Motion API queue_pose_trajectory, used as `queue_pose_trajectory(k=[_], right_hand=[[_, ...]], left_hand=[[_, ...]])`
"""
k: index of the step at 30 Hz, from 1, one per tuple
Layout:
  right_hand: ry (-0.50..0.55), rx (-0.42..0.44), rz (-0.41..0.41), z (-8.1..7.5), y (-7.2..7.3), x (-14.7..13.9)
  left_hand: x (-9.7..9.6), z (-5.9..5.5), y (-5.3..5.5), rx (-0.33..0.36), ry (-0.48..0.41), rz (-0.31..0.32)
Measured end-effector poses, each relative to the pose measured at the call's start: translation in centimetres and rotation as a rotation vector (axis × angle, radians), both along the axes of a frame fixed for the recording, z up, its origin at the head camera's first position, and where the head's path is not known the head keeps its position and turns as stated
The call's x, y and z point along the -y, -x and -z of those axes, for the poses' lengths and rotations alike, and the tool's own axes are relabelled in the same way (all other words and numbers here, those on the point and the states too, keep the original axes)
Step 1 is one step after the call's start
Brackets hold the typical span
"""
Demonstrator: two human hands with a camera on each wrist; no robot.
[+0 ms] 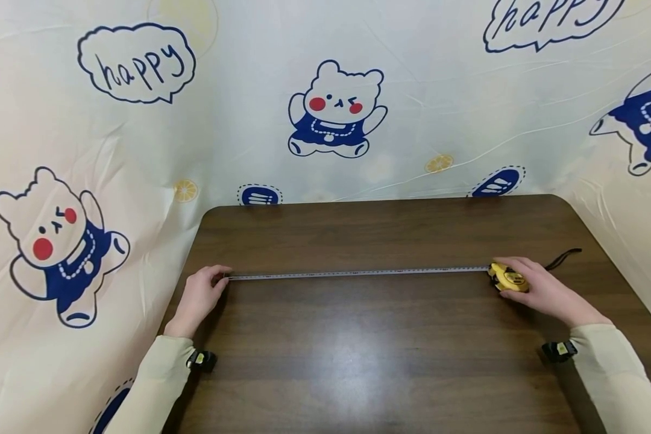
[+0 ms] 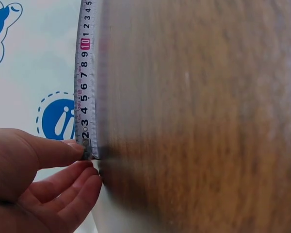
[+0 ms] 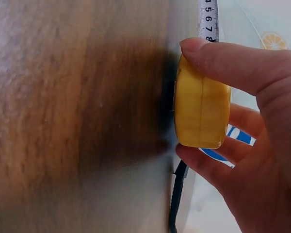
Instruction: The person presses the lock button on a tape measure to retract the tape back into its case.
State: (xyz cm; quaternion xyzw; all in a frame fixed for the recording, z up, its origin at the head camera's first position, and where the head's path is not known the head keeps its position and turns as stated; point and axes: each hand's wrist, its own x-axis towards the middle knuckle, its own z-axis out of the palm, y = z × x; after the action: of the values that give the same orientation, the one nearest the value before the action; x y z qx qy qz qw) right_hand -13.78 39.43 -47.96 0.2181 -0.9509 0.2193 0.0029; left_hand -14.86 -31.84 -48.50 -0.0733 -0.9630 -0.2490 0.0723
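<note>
A yellow and black tape measure (image 1: 508, 278) sits toward the right of the table, gripped by my right hand (image 1: 548, 292). Its white blade (image 1: 358, 273) runs out leftward in a nearly straight line across the table. At the blade's far end my left hand (image 1: 199, 298) pinches the tip; in the left wrist view the thumb lies on the metal end hook (image 2: 88, 153), below the 2 mark. The right wrist view shows thumb and fingers around the yellow case (image 3: 202, 104). A black wrist strap (image 3: 177, 199) trails from the case.
The brown wooden table (image 1: 347, 337) has rounded back corners. Behind it and at both sides hangs a pale sheet (image 1: 239, 120) printed with bears and the word happy. A small black device (image 1: 201, 360) is worn on the left wrist, another (image 1: 559, 351) on the right.
</note>
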Motion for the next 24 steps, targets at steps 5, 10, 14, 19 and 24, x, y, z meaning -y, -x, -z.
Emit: queue_pose_trajectory(k=[5, 10, 14, 19, 24], right_hand=[[0.028, -0.058, -0.044, 0.23, 0.14, -0.22], [0.021, -0.132, -0.063, 0.51, 0.14, -0.17], [0.012, -0.182, -0.083, 0.68, 0.22, -0.05], [-0.006, -0.169, -0.090, 0.51, 0.19, 0.04], [0.000, -0.160, -0.095, 0.66, 0.09, -0.02]], left_hand=[[0.04, 0.03, 0.18, 0.017, 0.000, -0.003], [0.20, 0.16, 0.31, 0.031, 0.003, -0.009], [0.38, 0.18, 0.35, 0.036, 0.005, -0.007], [0.48, 0.08, 0.34, 0.038, 0.006, -0.003], [0.66, -0.12, 0.41, 0.030, 0.011, 0.017]])
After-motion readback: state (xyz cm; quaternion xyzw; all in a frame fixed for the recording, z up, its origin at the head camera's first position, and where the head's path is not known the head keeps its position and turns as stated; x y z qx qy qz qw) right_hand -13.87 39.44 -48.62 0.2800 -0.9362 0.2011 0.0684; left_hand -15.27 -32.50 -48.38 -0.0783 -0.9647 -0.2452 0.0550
